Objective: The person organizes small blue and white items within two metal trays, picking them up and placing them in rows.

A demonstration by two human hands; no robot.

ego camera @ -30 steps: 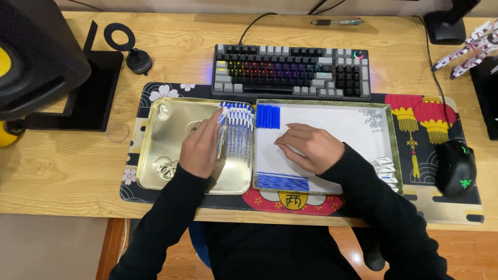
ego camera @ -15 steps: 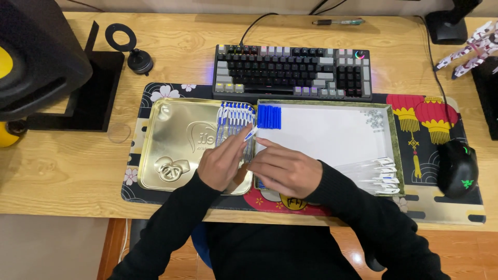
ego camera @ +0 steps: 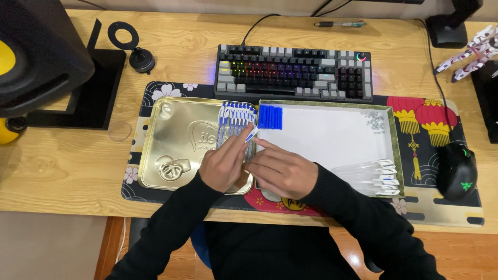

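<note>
My left hand (ego camera: 224,167) and my right hand (ego camera: 284,173) meet over the seam between two trays. Together they pinch a white pen with a blue end (ego camera: 251,135), which pokes up above my fingers. A row of several similar pens (ego camera: 236,118) lies along the right side of the gold metal tray (ego camera: 171,140). A cluster of blue caps (ego camera: 270,117) sits in the top left corner of the white-lined tray (ego camera: 332,137). A pile of clear plastic pen parts (ego camera: 381,177) lies in that tray's lower right corner.
Both trays rest on a dark patterned desk mat (ego camera: 430,155). Behind them stands a backlit keyboard (ego camera: 293,72), and a black mouse (ego camera: 457,170) lies at the right. A black speaker on a stand (ego camera: 41,57) is at the far left, with a pen (ego camera: 340,24) at the back edge.
A second ago my hands were apart, the left on the pens in the gold tray, the right on the white tray. They have come together around one pen.
</note>
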